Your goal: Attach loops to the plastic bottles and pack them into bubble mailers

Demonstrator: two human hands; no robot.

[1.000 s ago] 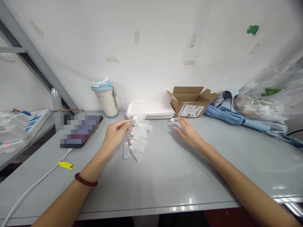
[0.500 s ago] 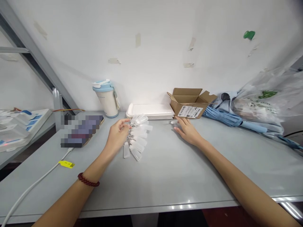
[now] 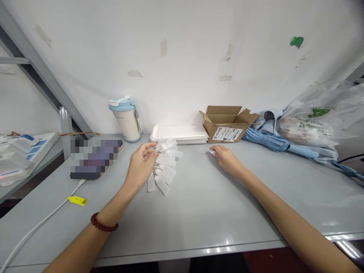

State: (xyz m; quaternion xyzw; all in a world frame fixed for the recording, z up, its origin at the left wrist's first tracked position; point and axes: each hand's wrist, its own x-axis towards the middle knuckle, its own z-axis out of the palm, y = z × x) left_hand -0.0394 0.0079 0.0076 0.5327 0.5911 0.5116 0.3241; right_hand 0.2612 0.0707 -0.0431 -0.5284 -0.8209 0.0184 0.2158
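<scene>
My left hand (image 3: 140,165) is closed in a pinch on a bunch of small translucent plastic tags (image 3: 164,164) strung together, which hangs fanned out just above the grey table (image 3: 199,204). To its right, my right hand (image 3: 226,158) is curled with its fingertips pinched on one loose white tag (image 3: 209,152) that lies on the table in front of the cardboard box (image 3: 226,123).
A blue-lidded tumbler (image 3: 126,118) and a stack of white trays (image 3: 180,134) stand along the back wall. A folded blue umbrella (image 3: 277,141) and a plastic bag (image 3: 318,117) lie at the right. A phone (image 3: 93,157) with a white cable (image 3: 36,226) lies at the left.
My right hand has drawn back from near the box and closed its fingertips on the loose tag. My left hand has stayed put with the bunch.
</scene>
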